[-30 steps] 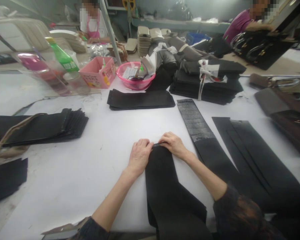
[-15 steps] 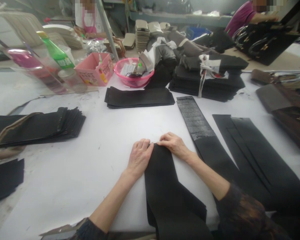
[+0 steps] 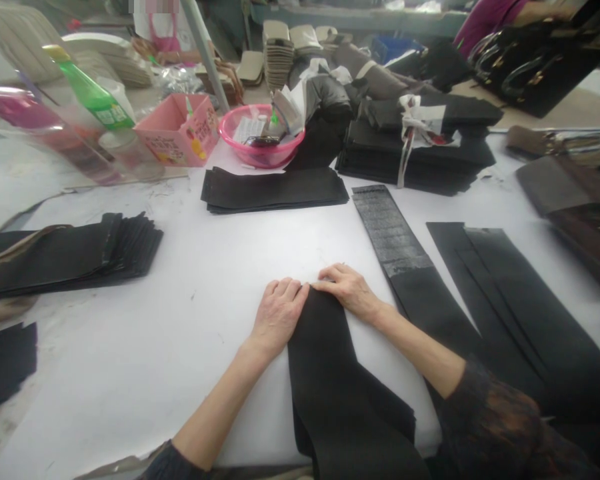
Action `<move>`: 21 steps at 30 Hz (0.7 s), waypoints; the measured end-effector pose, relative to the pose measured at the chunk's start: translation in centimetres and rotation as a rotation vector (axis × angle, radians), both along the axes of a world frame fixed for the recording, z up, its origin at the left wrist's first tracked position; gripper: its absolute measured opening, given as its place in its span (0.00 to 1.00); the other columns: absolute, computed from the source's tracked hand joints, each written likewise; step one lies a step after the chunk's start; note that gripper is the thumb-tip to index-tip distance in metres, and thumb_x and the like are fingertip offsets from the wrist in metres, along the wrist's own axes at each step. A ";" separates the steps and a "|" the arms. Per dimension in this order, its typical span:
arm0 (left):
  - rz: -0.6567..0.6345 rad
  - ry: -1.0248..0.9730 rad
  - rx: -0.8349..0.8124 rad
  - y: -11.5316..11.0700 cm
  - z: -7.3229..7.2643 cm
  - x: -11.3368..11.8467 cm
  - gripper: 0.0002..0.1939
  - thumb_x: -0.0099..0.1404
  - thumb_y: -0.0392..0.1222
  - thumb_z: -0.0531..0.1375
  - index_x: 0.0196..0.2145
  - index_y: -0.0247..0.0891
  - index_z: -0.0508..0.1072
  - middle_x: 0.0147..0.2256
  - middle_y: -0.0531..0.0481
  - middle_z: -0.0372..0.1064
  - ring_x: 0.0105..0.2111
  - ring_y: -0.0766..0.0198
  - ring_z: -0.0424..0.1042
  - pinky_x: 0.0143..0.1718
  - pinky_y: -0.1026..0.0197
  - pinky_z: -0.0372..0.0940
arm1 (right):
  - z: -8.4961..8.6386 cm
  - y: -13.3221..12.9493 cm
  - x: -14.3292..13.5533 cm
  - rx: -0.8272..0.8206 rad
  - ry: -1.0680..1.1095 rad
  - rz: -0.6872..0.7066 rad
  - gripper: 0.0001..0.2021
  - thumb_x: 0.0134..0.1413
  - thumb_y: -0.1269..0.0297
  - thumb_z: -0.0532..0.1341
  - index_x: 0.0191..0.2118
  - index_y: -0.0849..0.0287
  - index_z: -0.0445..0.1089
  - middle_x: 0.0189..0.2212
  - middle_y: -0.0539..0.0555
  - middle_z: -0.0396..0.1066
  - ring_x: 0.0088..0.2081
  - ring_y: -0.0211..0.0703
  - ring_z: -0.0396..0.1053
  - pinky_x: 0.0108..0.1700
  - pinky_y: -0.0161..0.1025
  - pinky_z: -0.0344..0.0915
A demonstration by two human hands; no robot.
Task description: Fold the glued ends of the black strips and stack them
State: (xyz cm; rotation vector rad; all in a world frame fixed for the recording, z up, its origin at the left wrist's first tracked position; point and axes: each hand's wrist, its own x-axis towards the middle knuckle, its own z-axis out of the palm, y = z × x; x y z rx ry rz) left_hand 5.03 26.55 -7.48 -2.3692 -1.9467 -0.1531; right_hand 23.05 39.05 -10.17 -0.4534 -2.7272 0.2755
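A long black strip of leather-like material runs from the table's near edge toward the middle, its far end under my fingers. My left hand grips the far left corner, thumb and fingers closed on the edge. Across from it, my right hand pinches the same far edge with its fingertips. The hands nearly meet there. More black material lies beneath the strip at its lower right. To the right rests another black strip whose far part is shiny and wrinkled.
Black panels lie farther right. A black stack sits ahead, with a pink basin and pink box behind it. At left is a pile of black pieces. Two people work at the back.
The view has shifted slightly, so background items sit a little higher and the left ones farther left. Both hands stay on the strip's far edge, almost unmoved.
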 end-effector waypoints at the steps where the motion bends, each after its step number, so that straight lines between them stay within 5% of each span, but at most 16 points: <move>1: -0.003 0.004 0.000 0.0 0.0 0.0 0.16 0.69 0.36 0.53 0.53 0.36 0.65 0.45 0.44 0.65 0.49 0.54 0.62 0.51 0.51 0.59 | -0.1 0.0 0.0 0.004 0.005 0.001 0.12 0.63 0.69 0.55 0.48 0.50 0.72 0.42 0.54 0.68 0.43 0.42 0.62 0.46 0.40 0.61; 9: -0.031 0.089 0.004 0.2 0.5 0.9 0.17 0.66 0.33 0.56 0.53 0.30 0.65 0.43 0.42 0.66 0.46 0.52 0.63 0.49 0.50 0.60 | 0.6 0.2 0.0 -0.042 -0.002 0.025 0.13 0.63 0.70 0.55 0.48 0.50 0.71 0.43 0.54 0.68 0.45 0.42 0.63 0.47 0.40 0.64; 21: -0.027 0.060 -0.006 0.1 0.7 0.8 0.20 0.67 0.35 0.55 0.56 0.39 0.63 0.43 0.44 0.65 0.46 0.53 0.63 0.50 0.49 0.58 | 1.1 0.8 1.3 -0.105 -0.032 0.045 0.14 0.64 0.71 0.53 0.50 0.52 0.70 0.44 0.53 0.68 0.47 0.41 0.63 0.49 0.38 0.66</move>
